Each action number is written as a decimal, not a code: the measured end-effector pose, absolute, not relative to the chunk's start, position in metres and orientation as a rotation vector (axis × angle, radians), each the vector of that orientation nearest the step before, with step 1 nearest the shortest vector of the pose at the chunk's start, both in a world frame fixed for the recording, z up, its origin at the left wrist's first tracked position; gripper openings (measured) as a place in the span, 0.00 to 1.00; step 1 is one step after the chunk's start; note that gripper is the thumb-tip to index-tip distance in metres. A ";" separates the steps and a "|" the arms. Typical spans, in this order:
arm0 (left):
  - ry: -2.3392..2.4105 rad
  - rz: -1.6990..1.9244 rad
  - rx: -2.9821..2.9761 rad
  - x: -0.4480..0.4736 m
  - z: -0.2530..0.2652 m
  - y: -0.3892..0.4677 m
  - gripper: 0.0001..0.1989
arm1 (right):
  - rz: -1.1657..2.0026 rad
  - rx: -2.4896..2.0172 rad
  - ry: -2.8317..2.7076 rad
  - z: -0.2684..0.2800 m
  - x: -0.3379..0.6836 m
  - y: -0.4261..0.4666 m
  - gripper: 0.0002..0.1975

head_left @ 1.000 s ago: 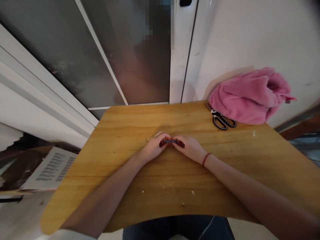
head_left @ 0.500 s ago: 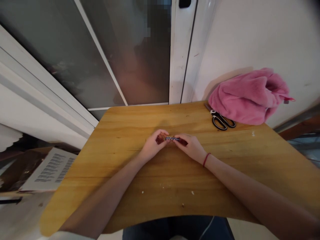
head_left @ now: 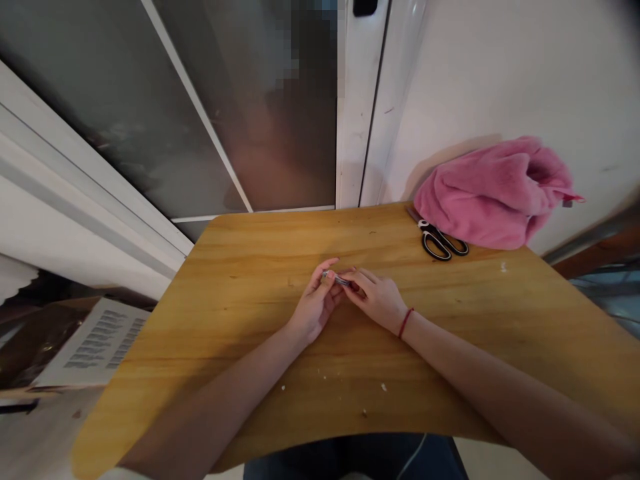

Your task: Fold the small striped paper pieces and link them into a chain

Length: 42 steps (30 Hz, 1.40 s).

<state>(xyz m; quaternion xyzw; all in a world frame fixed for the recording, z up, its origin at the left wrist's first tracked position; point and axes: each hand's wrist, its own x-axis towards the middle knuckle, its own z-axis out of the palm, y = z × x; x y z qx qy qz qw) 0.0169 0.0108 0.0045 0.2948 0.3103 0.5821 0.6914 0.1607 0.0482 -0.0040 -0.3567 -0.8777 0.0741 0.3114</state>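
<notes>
Over the middle of the wooden table, my two hands meet around a small, narrow item (head_left: 341, 280) with dark and whitish markings. Its kind is too small to make out, and fingers cover much of it. My left hand (head_left: 316, 303) pinches its left end between thumb and fingers, palm partly turned up. On the other end, the bent fingertips of my right hand (head_left: 377, 297) close from the right. A red cord bracelet (head_left: 406, 323) circles my right wrist.
Black-handled scissors (head_left: 443, 243) lie at the table's back right, blades partly under a pink plush cloth (head_left: 495, 193) against the wall. White crumbs dot the table (head_left: 240, 253). A sliding door (head_left: 210, 127) with frosted panes rises behind; a printed box (head_left: 95, 343) stands lower left.
My left hand has rolled, showing more of its palm, and its thumb now lies over the item's end. The item has tilted, its right end lower. My right fingers have shifted along it.
</notes>
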 end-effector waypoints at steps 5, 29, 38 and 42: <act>0.704 1.270 0.645 0.011 0.001 0.018 0.13 | 0.355 -0.945 -2.297 0.001 0.161 0.046 0.13; 0.701 1.330 0.722 0.020 -0.004 0.019 0.13 | 0.726 -0.892 -2.085 0.000 0.151 0.045 0.10; 0.709 1.348 0.706 0.017 -0.001 0.020 0.12 | 0.648 -0.850 -2.166 0.003 0.152 0.043 0.16; 0.673 1.364 0.706 0.014 -0.002 0.022 0.12 | 0.641 -0.830 -2.159 0.001 0.153 0.044 0.17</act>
